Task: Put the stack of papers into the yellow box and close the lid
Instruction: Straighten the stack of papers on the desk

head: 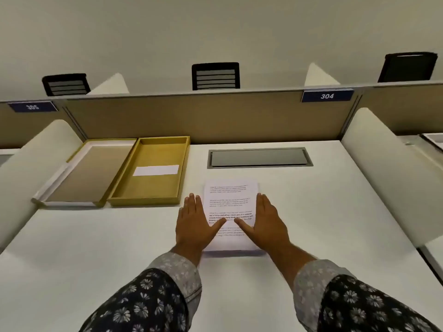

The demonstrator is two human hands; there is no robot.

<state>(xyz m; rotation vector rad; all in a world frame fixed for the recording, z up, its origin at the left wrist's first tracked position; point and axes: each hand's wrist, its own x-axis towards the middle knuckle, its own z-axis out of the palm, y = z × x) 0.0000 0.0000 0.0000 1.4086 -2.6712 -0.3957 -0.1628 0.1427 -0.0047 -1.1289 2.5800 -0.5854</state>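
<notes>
On the desk point(311, 236), directly ahead: stack of papers point(230, 200), long axis running away from the viewer. It is flanked by left hand point(194, 224) and right hand point(266, 224), both laid flat, fingers point(191, 200) extended and held together, thumbs angled inward onto the top sheet; nothing is pinched. Yellow box point(148, 188) is set open to the left and slightly beyond, its lid point(84, 173) lying alongside. Left hand is judged nearer the box.

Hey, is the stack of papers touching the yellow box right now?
Apart. The head view shows a strip of bare white desk between the stack of papers and the yellow box to its left.
</notes>
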